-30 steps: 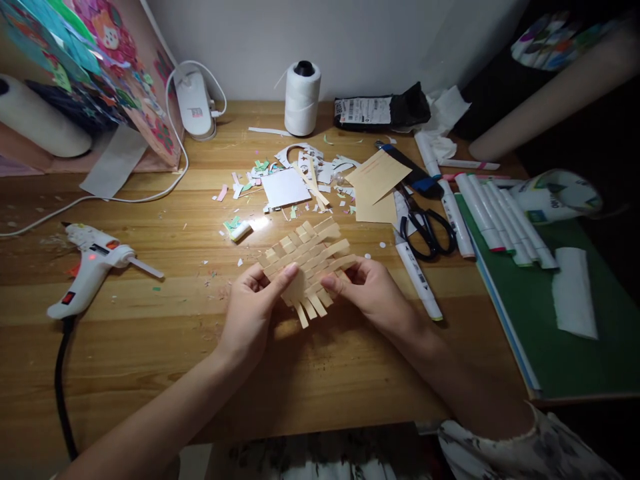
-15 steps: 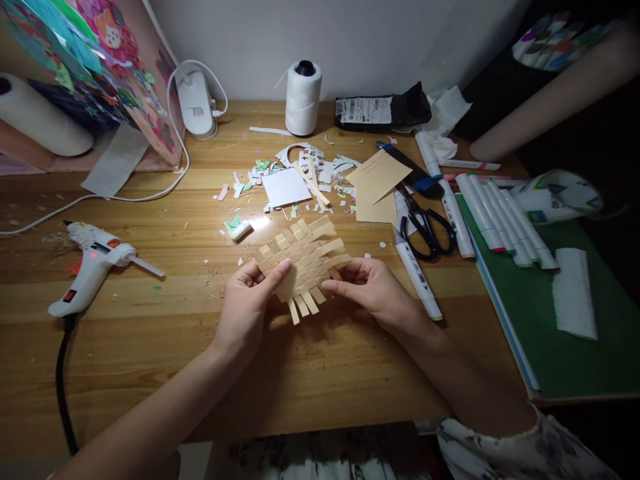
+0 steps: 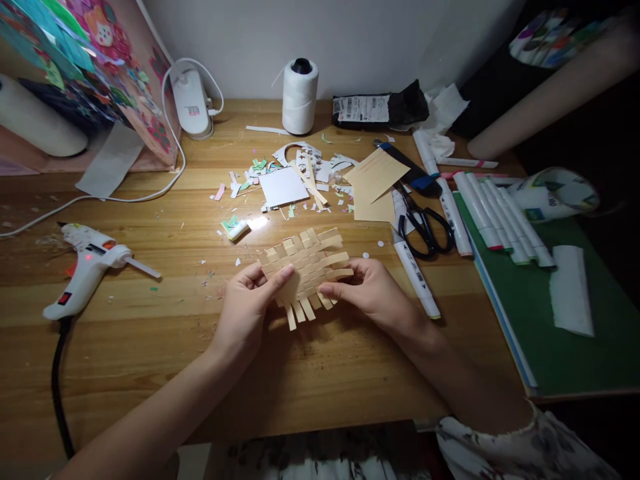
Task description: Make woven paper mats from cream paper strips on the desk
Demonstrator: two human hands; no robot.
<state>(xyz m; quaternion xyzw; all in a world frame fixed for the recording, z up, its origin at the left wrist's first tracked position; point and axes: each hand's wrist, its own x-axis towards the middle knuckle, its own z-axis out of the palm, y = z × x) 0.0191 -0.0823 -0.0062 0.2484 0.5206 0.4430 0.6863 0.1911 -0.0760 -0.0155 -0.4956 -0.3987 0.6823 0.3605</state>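
Observation:
A small mat of woven tan paper strips [image 3: 307, 270] is held above the desk, tilted, with loose strip ends sticking out at its right and lower edges. My left hand [image 3: 250, 297] grips its left side, thumb on top and fingers underneath. At the right edge, my right hand [image 3: 367, 290] pinches the mat near the loose ends; its fingertips are partly hidden behind the strips. Beyond the mat lie tan paper pieces [image 3: 373, 207], a white paper square [image 3: 284, 187] and many paper scraps [image 3: 317, 163].
A glue gun [image 3: 87, 263] with a lit red light lies at the left. Black-handled scissors [image 3: 427, 227] and a white marker [image 3: 416, 280] lie right of my hands. More markers [image 3: 480, 210] rest on a green board [image 3: 575, 360]. A thread spool [image 3: 300, 100] stands at the back.
The woven mat has turned slightly and its right-hand strips spread differently. My right thumb has shifted a little to the left. Both hands keep hold, and the whole view has moved slightly.

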